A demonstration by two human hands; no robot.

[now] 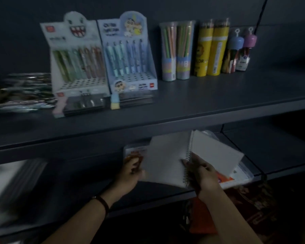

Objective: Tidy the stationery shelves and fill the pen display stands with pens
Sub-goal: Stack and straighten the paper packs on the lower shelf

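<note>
An open spiral notebook (pixel 167 155) with white pages is held over the lower shelf (pixel 77 196). My left hand (pixel 130 173) grips its left edge, and my right hand (pixel 203 173) holds it at the spiral binding. On the upper shelf (pixel 218 95) stand two pen display stands: a white ghost-face stand (pixel 76 67) with green and brown pens, and a blue cartoon stand (pixel 130 59) with blue pens. Loose pens (pixel 25 92) lie in a blurred pile left of the stands.
Pencil tubes (pixel 177 50), yellow tubes (pixel 211 48) and two capped tubes (pixel 239 51) line the upper shelf's back right. Packaged stationery (pixel 236 175) lies under the notebook. White packs (pixel 7 182) sit at the lower left. An orange item (pixel 201 217) is below.
</note>
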